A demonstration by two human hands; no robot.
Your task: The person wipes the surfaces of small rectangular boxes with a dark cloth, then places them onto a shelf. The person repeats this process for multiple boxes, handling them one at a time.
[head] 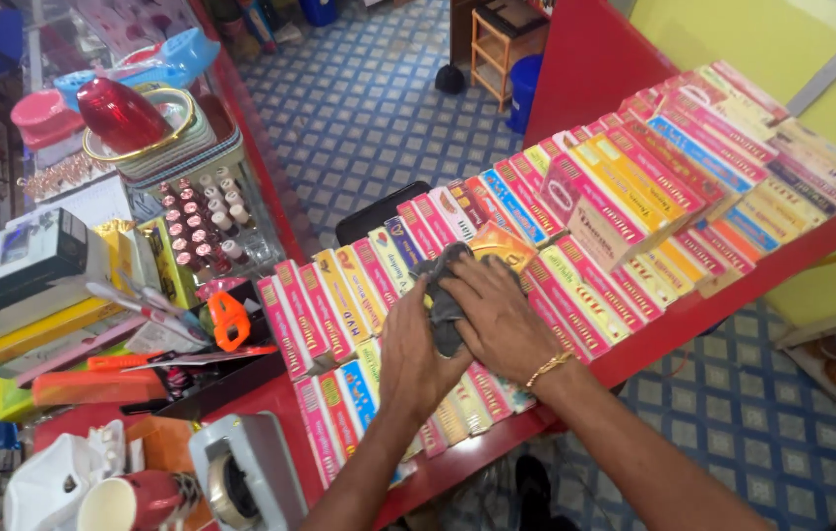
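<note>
**Grey rag, loose boxes, red counter edge**

Grey cloth [443, 295] is bunched up between our two hands, on top of the rows of flat cardboard packets [526, 236] that cover the red counter [654, 344]. Our left hand [416, 352] has its fingers curled into the lower part of the rag, and our right hand [499, 313] lies flat and spread over it, pressing down, gold bracelet [548, 368] at the wrist.

What could go wrong, as we see it: the packets just lie side by side, overlapping, nothing holding them. A hard sideways push with the rag could slide the near row [388, 403] off the counter edge, which is right below our wrists. The propped-up pink box [590, 211] just beside our right hand looks tippy too, so a bump from the knuckles might knock it over onto its neighbours.

The cloth itself looks soft, thin and crumpled, dark grey, partly hidden under our right palm. It's touching an orange packet [502, 244] at its top edge.
</note>
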